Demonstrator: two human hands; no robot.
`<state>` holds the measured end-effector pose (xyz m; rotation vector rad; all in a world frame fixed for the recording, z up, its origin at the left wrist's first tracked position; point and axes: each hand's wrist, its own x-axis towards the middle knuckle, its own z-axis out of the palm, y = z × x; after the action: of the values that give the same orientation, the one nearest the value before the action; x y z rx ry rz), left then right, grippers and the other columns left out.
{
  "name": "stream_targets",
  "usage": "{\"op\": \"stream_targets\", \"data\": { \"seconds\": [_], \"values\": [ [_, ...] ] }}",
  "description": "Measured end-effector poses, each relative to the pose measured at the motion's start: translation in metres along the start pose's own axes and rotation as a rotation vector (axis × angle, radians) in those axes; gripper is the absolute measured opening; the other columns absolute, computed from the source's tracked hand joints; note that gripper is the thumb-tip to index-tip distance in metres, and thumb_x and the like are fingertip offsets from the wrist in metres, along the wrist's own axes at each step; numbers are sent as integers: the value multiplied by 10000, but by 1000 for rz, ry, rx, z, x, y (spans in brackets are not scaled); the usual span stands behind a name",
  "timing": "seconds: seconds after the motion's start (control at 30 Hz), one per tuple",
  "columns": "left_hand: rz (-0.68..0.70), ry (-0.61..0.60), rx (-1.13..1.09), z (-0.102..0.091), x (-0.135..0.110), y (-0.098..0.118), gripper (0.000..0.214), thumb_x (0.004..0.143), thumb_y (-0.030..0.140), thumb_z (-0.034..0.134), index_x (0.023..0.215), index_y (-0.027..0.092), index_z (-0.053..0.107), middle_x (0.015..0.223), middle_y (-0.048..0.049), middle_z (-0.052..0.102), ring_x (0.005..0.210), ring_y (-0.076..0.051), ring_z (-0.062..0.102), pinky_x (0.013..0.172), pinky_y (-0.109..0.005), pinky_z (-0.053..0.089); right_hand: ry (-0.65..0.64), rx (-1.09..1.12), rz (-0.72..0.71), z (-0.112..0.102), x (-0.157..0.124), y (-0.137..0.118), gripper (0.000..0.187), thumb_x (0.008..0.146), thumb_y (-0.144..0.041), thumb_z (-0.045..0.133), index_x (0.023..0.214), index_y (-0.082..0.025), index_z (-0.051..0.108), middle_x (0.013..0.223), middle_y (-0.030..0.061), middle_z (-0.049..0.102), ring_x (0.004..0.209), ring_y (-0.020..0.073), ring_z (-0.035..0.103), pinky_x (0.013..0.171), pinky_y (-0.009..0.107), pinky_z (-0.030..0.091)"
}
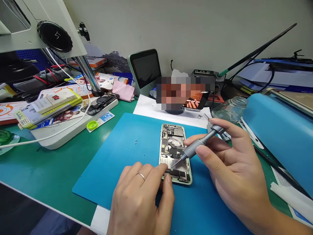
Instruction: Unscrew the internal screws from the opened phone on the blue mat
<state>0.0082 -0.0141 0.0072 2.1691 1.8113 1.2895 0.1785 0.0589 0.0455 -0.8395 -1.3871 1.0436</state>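
Observation:
An opened smartphone with a pale green frame lies on the blue mat, its inner parts showing. My right hand grips a grey screwdriver at a slant. The screwdriver's thin tip points into the lower part of the phone; whether it touches cannot be made out. Wearing a ring, my left hand rests at the phone's lower left edge. Its index finger and thumb close on that edge. A few tiny metal bits sit on the mat to the left of the phone.
A microscope stand rises at the left, its white base holding boxes and another opened phone. Behind the mat are a smart display, white paper and a glass jar. A blue padded object lies right.

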Motion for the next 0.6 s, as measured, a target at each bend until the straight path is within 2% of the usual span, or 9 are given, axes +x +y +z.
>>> {"op": "stream_targets", "data": {
  "seconds": [0.07,0.17,0.33,0.47,0.6],
  "values": [
    [20,-5,8,-2,-2,0,201,1050,172,533,1183,258,656,840,30,666,755,-195,550,736,-378,363,23,-21,-33,-1,2,0,402,966,-320,802,1308,-363,595,919,-35,833,875,168,820,643,227,691],
    [67,-35,55,-6,-6,-3,237,1050,181,513,1230,248,652,856,17,665,765,-211,549,735,-393,364,69,-80,-78,0,8,-2,400,983,-271,771,1323,-363,583,933,-35,836,950,165,812,766,250,700],
    [224,-118,180,-8,-10,-11,295,1038,191,549,1321,208,628,900,-4,669,766,-209,588,721,-396,399,27,-158,-172,9,22,2,418,976,-197,750,1325,-332,564,963,-25,814,914,188,804,805,340,703],
    [174,-112,201,-2,-11,-10,339,1035,226,518,1364,209,594,899,-17,651,752,-218,596,654,-386,400,0,-213,-261,13,25,12,456,978,-138,725,1350,-343,555,991,-17,798,964,193,798,793,334,696],
    [184,-197,305,0,-7,-7,389,1041,383,534,1390,234,621,876,-29,630,721,-217,596,592,-369,400,-59,-265,-323,10,19,19,554,961,-80,719,1401,-376,560,1036,-8,771,953,192,796,775,321,705]
  ]
}}
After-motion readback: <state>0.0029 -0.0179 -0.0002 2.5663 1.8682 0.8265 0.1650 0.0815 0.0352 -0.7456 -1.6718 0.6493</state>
